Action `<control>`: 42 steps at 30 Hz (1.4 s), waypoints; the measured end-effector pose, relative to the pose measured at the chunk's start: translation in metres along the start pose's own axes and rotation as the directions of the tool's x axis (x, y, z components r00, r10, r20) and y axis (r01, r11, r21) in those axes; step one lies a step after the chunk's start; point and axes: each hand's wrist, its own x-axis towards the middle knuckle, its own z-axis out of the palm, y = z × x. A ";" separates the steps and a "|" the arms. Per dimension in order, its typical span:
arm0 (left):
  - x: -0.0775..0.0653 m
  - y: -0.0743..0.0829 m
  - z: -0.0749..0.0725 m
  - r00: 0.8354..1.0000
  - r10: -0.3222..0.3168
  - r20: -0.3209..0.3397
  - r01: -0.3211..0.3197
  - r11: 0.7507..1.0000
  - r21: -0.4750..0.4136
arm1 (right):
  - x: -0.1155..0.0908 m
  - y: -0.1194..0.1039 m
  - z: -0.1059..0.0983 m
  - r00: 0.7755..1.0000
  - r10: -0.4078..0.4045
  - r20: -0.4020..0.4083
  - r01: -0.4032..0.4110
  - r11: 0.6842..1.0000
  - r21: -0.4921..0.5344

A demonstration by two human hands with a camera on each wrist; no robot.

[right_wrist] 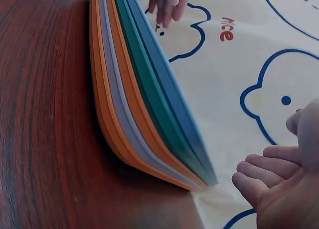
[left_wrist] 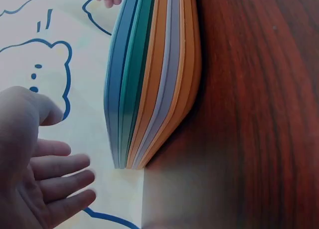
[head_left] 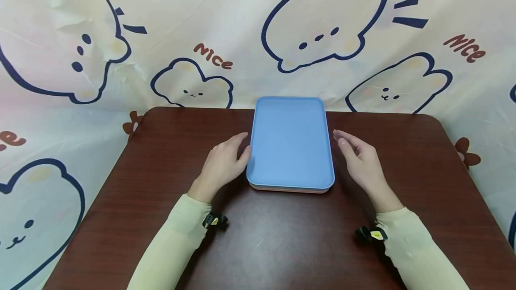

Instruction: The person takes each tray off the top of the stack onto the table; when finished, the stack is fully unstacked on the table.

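A stack of shallow rectangular trays stands on the table, its top one a light blue tray [head_left: 290, 142]. Seen edge-on in the left wrist view, a green tray [left_wrist: 133, 94] lies beneath the blue, then orange, pale purple and another orange tray [left_wrist: 192, 64]. My left hand [head_left: 223, 162] is beside the stack's left side, thumb close to the rim, fingers relaxed and holding nothing. On the other side my right hand [head_left: 363, 162] hovers a little apart from the stack, palm turned toward it. Its fingers [right_wrist: 264, 171] are loosely extended.
The dark brown wooden table [head_left: 290, 240] has rounded far corners. Behind it hangs a pale cloth [head_left: 242, 21] printed with cartoon bears, close to the table's far edge. Each wrist wears a dark strap-on device, the left wrist device [head_left: 215, 220] and right wrist device [head_left: 368, 235].
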 end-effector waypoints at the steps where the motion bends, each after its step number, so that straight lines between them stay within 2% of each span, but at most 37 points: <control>1: 0.002 0.001 0.001 1.000 -0.007 -0.012 0.007 1.000 -0.014 | 0.001 0.002 0.001 1.000 0.024 -0.007 -0.023 0.998 0.056; 4: 0.008 0.002 0.006 0.998 -0.049 -0.040 0.046 0.997 -0.061 | 0.007 0.007 0.004 0.991 0.132 -0.014 -0.126 0.967 0.222; 6: 0.012 0.002 0.010 0.995 -0.088 -0.046 0.083 0.991 -0.109 | 0.012 0.011 0.008 0.973 0.229 -0.028 -0.209 0.926 0.315; 8: 0.016 0.003 0.014 0.990 -0.135 -0.046 0.126 0.979 -0.163 | 0.017 0.016 0.012 0.944 0.324 -0.061 -0.273 0.871 0.409; 10: 0.019 0.003 0.018 0.983 -0.176 -0.042 0.163 0.964 -0.211 | 0.021 0.021 0.015 0.914 0.394 -0.096 -0.303 0.821 0.484; 13: 0.022 0.001 0.024 0.972 -0.232 -0.028 0.218 0.943 -0.252 | 0.024 0.026 0.022 0.895 0.429 -0.124 -0.301 0.784 0.542; 15: 0.024 0.000 0.027 0.966 -0.260 -0.014 0.248 0.934 -0.256 | 0.024 0.028 0.028 0.897 0.426 -0.115 -0.315 0.800 0.510; 19: 0.027 0.001 0.031 0.951 -0.308 0.028 0.306 0.922 -0.239 | 0.022 0.029 0.038 0.905 0.413 -0.104 -0.348 0.858 0.378; 22: 0.030 0.002 0.032 0.943 -0.328 0.053 0.332 0.917 -0.220 | 0.020 0.030 0.042 0.905 0.411 -0.108 -0.361 0.878 0.314; 27: 0.032 0.002 0.033 0.944 -0.326 0.050 0.329 0.920 -0.211 | 0.020 0.031 0.044 0.906 0.406 -0.117 -0.357 0.884 0.303; 35: 0.029 0.000 0.032 0.952 -0.307 -0.006 0.297 0.926 -0.231 | 0.021 0.031 0.046 0.907 0.408 -0.104 -0.360 0.879 0.314; 42: 0.023 -0.009 0.026 0.939 -0.339 -0.052 0.312 0.908 -0.278 | 0.020 0.031 0.044 0.908 0.413 -0.073 -0.371 0.872 0.318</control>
